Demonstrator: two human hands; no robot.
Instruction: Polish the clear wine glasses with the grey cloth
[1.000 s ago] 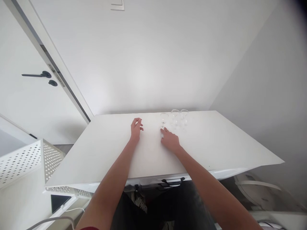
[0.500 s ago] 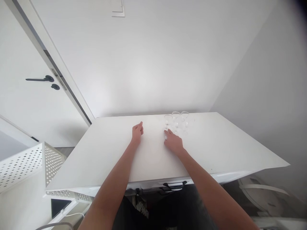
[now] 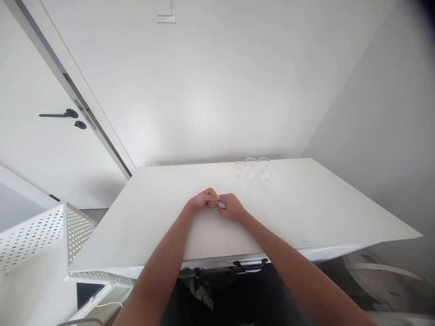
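My right grip [image 3: 233, 207] wraps a small pale object [image 3: 221, 205], probably light and stiff, best held around its middle; whether my left hand [image 3: 208, 199] pinches it, I cannot tell.

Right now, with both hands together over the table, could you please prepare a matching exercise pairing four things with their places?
Things:
1. clear glasses
2. small pale object
3. black lever handle
4. perforated white panel

Places:
A. on the door
B. in the right hand
C. beside the left end of the table
D. on the table, toward its far edge

Right pairs: 1-D, 2-B, 3-A, 4-C.
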